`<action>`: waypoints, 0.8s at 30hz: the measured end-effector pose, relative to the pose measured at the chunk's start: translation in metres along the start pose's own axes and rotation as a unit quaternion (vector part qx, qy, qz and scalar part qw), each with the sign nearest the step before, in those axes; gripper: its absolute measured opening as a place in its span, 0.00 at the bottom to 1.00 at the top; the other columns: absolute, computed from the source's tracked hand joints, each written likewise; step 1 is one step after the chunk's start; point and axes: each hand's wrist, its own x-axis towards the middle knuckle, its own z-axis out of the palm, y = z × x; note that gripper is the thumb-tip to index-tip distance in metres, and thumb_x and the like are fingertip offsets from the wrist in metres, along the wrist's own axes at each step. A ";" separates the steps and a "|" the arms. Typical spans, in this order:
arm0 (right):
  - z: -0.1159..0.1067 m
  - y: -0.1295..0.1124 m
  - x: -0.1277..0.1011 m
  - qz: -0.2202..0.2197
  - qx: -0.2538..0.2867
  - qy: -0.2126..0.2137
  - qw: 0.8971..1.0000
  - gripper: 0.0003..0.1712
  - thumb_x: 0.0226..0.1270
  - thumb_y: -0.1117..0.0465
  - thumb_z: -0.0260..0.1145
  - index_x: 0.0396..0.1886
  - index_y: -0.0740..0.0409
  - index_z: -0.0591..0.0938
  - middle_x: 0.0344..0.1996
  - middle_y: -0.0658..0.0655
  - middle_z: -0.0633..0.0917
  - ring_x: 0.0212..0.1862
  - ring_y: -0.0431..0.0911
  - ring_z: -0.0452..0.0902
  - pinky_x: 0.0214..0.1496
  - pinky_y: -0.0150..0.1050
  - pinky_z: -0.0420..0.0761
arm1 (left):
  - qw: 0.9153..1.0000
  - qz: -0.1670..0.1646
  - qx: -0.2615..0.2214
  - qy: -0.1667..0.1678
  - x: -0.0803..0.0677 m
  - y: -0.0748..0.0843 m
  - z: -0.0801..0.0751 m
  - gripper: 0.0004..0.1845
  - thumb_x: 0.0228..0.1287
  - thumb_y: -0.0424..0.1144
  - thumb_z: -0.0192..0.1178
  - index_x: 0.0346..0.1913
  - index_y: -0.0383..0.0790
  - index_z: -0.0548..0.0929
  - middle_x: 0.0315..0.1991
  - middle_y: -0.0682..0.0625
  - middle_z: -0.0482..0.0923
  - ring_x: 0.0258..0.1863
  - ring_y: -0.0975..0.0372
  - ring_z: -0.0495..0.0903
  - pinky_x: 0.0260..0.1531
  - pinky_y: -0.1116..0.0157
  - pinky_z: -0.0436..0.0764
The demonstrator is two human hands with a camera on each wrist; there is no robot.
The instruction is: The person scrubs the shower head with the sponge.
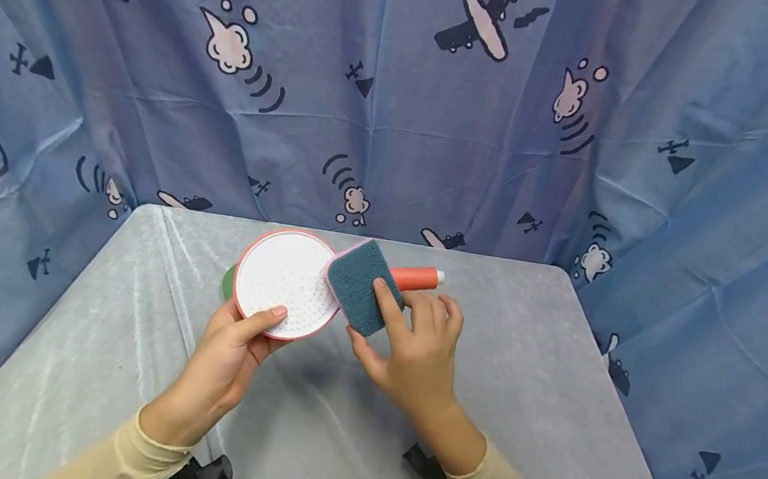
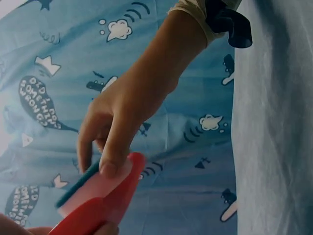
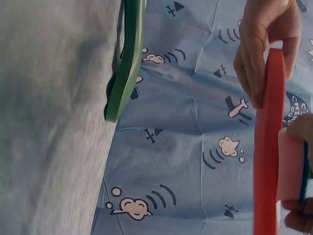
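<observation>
My left hand grips a round, paddle-like thing by its lower left rim, thumb on the face. The face is white and dotted with small bumps, the edge is red, and a red handle with a pale tip points right. My right hand pinches a sponge, teal on one side and pink on the other. In the right wrist view the sponge's pink side lies against the paddle's face. The sponge covers the paddle's right edge in the head view.
Behind the paddle, a green thing shows partly; the right wrist view has its curved green edge. A grey cloth covers the table. A blue curtain with printed planes hangs behind and at the sides.
</observation>
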 end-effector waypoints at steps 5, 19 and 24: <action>-0.005 0.018 0.005 0.025 -0.024 0.008 0.999 0.38 0.56 0.46 0.75 0.67 0.50 0.80 0.41 0.64 0.80 0.44 0.61 0.75 0.58 0.66 0.68 | 0.999 0.023 -0.041 -0.015 0.000 0.000 0.001 0.33 0.71 0.21 0.49 0.75 0.45 0.56 0.66 0.44 0.68 0.55 0.59 0.83 0.55 0.61 0.85; -0.002 0.014 0.007 -0.031 0.008 0.008 0.999 0.39 0.55 0.45 0.76 0.67 0.52 0.81 0.39 0.63 0.80 0.43 0.60 0.76 0.58 0.66 0.69 | 0.994 0.001 -0.102 -0.051 0.005 -0.004 -0.001 0.36 0.79 0.30 0.46 0.81 0.49 0.43 0.75 0.44 0.58 0.62 0.59 0.79 0.62 0.58 0.81; -0.013 0.039 0.011 0.059 -0.029 0.028 0.997 0.39 0.56 0.48 0.76 0.69 0.49 0.79 0.42 0.66 0.79 0.46 0.62 0.74 0.59 0.66 0.65 | 0.990 -0.006 -0.128 -0.065 0.006 -0.002 -0.003 0.34 0.81 0.33 0.45 0.81 0.50 0.42 0.76 0.44 0.55 0.61 0.57 0.80 0.61 0.56 0.81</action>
